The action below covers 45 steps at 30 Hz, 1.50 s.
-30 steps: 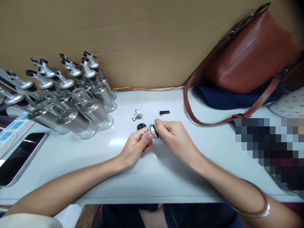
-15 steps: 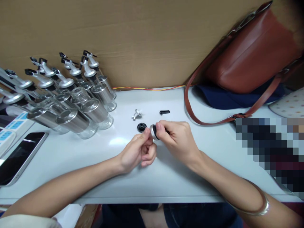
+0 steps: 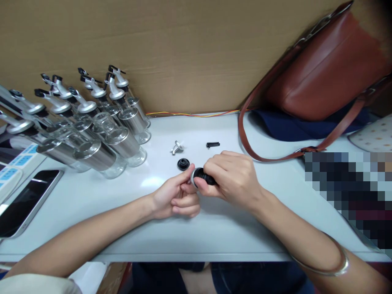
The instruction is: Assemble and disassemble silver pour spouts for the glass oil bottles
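Between my hands is a bottle pourer stopper (image 3: 204,176), with a silver collar and a black ribbed plug. My left hand (image 3: 179,199) pinches its silver end between thumb and fingers, the other fingers curled in. The fingers of my right hand (image 3: 235,178) are closed around the black plug, hiding part of it. Just beyond my left thumb lies a round black cap (image 3: 183,164) on the table. A small silver spout piece (image 3: 177,148) lies behind that cap. Farther right is a small black clip-like lever (image 3: 212,145).
Several glass and steel oil bottles (image 3: 98,157) stand at the left, many with pourers on. A phone (image 3: 29,202) and a power strip (image 3: 18,163) lie at the left edge. A brown bag (image 3: 327,69) rests on dark blue cloth (image 3: 275,124) at the right. Cardboard (image 3: 190,53) walls the back.
My right hand has shifted its grip and turned, so more of the black ribbed plug shows. The pourer stopper sits slightly lower. The loose parts on the table have stayed put.
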Each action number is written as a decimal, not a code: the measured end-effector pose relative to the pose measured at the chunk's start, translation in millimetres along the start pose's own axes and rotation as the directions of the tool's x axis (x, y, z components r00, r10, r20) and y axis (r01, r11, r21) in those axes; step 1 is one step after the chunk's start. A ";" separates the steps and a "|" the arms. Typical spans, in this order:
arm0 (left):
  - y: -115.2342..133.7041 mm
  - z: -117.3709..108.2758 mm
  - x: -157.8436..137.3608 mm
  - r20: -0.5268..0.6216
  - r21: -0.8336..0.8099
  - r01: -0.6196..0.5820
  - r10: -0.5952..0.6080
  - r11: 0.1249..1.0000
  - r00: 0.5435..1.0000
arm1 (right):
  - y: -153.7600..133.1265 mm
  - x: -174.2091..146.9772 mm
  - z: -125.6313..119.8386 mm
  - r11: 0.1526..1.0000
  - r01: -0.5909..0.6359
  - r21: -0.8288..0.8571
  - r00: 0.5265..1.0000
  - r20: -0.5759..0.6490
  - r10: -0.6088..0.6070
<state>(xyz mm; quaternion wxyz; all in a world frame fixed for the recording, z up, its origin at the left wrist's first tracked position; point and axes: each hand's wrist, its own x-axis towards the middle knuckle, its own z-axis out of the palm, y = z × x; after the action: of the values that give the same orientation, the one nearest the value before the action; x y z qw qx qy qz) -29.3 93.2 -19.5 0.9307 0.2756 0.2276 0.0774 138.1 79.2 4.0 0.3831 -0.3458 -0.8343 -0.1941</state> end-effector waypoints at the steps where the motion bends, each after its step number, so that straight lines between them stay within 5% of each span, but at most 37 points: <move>1: 1.4 -0.6 -0.8 0.016 -0.003 0.042 -0.042 0.999 0.999 | -0.3 0.6 -1.3 1.000 0.025 0.010 1.000 -0.004 -0.025; 6: 7.3 -3.5 -4.4 0.092 0.036 0.286 -0.288 0.958 0.953 | -4.1 2.4 -7.9 0.990 0.111 0.086 0.993 -0.040 -0.108; 9: 6.0 -1.5 -3.6 0.078 0.062 0.309 -0.314 0.949 0.946 | -5.0 2.2 -9.3 0.988 0.119 0.101 0.993 -0.022 -0.118; 11: 0.8 2.5 -1.0 0.028 0.068 0.230 -0.233 0.971 0.972 | -4.2 1.6 -8.5 0.990 0.108 0.095 0.994 -0.006 -0.108; 14: -12.5 10.4 5.1 -0.154 0.159 -0.068 0.092 0.985 0.984 | -2.4 0.4 -6.3 0.994 0.051 0.092 0.998 0.022 -0.054; 16: -21.5 14.1 8.5 -0.239 0.324 -0.250 0.335 0.912 0.911 | -2.2 0.2 -5.4 0.995 0.004 0.099 1.000 0.029 -0.007; 19: -28.8 14.5 8.9 -0.270 0.576 -0.325 0.550 0.750 0.790 | -4.3 0.9 -5.3 0.992 -0.041 0.119 0.998 0.054 0.034; 28: -31.6 6.9 2.8 -0.158 0.782 -0.449 0.835 0.432 0.528 | -5.5 0.0 -0.6 0.952 -0.232 0.201 0.961 0.198 0.192; 35: -31.3 -1.2 8.8 0.029 0.818 -0.538 0.921 0.202 0.389 | -8.2 3.7 -0.7 0.635 -0.693 0.340 0.695 0.550 0.464; 40: -31.6 -2.5 10.0 0.280 0.886 -0.435 0.934 -0.162 0.223 | -7.3 6.5 0.3 0.306 -0.894 0.327 0.445 0.721 0.531; 43: -26.3 -4.4 7.2 0.380 0.897 -0.323 0.900 -0.303 0.212 | -3.3 5.7 2.0 0.128 -0.946 0.299 0.324 0.835 0.444; 45: -17.2 -7.2 4.5 0.513 0.853 -0.251 0.824 -0.457 0.243 | -0.1 3.8 4.5 0.068 -0.955 0.289 0.292 0.875 0.386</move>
<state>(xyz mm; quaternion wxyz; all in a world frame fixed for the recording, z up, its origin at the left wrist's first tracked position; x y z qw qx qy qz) -28.4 83.4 -36.0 0.1667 0.8316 0.2086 0.4870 133.9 83.4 4.1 0.2502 -0.5371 -0.5840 0.5549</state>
